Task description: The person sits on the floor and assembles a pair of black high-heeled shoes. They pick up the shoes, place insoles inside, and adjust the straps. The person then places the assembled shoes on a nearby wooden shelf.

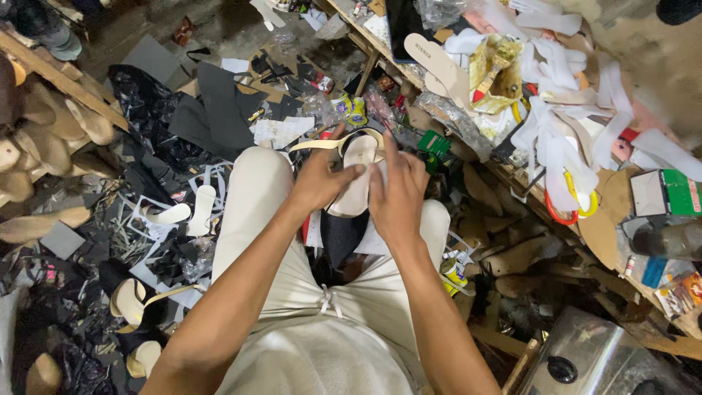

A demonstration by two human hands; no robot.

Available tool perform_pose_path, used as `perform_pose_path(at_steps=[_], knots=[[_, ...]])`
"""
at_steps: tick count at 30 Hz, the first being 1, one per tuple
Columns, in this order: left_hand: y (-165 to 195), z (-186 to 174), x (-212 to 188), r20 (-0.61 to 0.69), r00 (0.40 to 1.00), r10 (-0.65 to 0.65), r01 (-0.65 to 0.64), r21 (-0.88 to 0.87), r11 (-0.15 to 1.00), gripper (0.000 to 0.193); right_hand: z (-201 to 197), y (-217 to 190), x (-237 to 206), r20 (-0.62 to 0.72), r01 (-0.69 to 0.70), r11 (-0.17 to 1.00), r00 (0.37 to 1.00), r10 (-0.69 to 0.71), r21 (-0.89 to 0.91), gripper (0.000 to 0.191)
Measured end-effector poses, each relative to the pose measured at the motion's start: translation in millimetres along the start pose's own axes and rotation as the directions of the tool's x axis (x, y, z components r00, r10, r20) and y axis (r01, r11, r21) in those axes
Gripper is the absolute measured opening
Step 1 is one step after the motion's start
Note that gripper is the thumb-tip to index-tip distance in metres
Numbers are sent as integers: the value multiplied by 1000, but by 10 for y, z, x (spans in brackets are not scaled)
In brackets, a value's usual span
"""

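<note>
A cream sandal with a thin strap rests over my knees, sole facing up. My left hand grips its left side, thumb up against the strap. My right hand holds the right side, index finger raised along the sole's edge. Both hands meet over the sandal between my pale trouser legs.
A cluttered workbench on the right carries white insole cut-outs, red-handled scissors and a green box. Black scraps, cream soles and another sandal litter the floor at left. Wooden lasts sit on a rack.
</note>
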State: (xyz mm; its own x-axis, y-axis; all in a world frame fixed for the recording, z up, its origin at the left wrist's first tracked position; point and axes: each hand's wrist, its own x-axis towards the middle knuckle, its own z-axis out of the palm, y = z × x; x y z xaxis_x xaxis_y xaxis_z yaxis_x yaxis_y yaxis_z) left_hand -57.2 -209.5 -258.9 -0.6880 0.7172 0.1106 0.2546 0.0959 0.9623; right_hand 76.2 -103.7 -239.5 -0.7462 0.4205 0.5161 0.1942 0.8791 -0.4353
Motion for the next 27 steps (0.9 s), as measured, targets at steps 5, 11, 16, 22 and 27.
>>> perform_pose_path(at_steps=[5,11,16,22,27], knots=[[15,30,-31,60,996,-68,71,-43,997,95,68,-32,162,48,124,982,992,-118,-141,66],[-54,9,24,36,998,-46,51,-133,990,81,66,20,159,55,-66,997,996,65,32,57],[-153,45,-16,-22,1000,6,-9,-96,995,73,114,2,73,19,50,986,999,-48,-156,52],[-153,251,-177,-293,955,-54,-26,-263,965,66,153,-82,72,28,61,980,998,-57,-188,59],[-64,252,-363,-317,936,-151,152,-23,988,42,201,-42,10,89,-201,977,977,195,70,55]])
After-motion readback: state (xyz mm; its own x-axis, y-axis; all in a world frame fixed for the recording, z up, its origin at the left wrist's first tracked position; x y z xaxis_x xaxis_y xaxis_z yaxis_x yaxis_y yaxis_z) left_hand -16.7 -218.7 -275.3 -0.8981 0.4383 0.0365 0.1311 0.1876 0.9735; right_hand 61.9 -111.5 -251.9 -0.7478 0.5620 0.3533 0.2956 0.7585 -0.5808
